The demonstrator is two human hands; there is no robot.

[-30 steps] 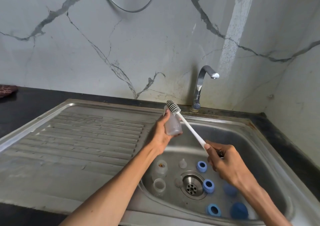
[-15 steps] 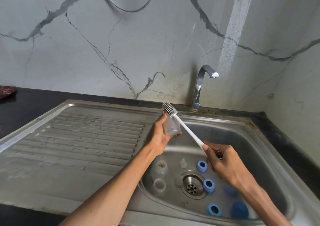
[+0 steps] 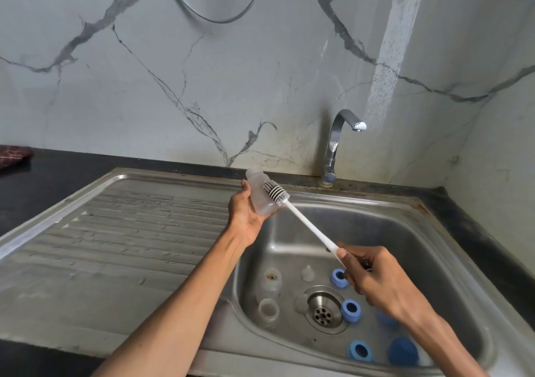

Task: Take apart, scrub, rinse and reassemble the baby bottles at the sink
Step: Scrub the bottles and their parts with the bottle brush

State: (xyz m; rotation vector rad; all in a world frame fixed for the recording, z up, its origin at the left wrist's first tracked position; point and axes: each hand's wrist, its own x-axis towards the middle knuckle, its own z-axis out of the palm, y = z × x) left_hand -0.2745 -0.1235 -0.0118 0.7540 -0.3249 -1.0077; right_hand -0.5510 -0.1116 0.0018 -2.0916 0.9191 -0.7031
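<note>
My left hand [image 3: 244,211] grips a clear, capless baby bottle [image 3: 260,192] above the sink's back left corner, its open neck tilted up and away. My right hand [image 3: 373,278] holds the white handle of a bottle brush [image 3: 307,223]; the grey bristle head [image 3: 276,192] lies against the bottle's outer side. Down in the basin [image 3: 419,237] lie another clear bottle [image 3: 270,282], a clear cup-like part [image 3: 268,308], two clear teats [image 3: 307,273], three blue collar rings [image 3: 351,310] and two blue caps [image 3: 403,350].
The steel tap [image 3: 335,145] rises behind the basin with no water running from it. A ribbed draining board [image 3: 121,237] spreads to the left. The drain [image 3: 324,313] sits mid-basin. A dark cloth [image 3: 13,155] lies on the black counter at far left.
The bottle has tipped so its neck points up and away, and the brush head has dropped from the bottle's top to its outer side. Both hands shifted slightly.
</note>
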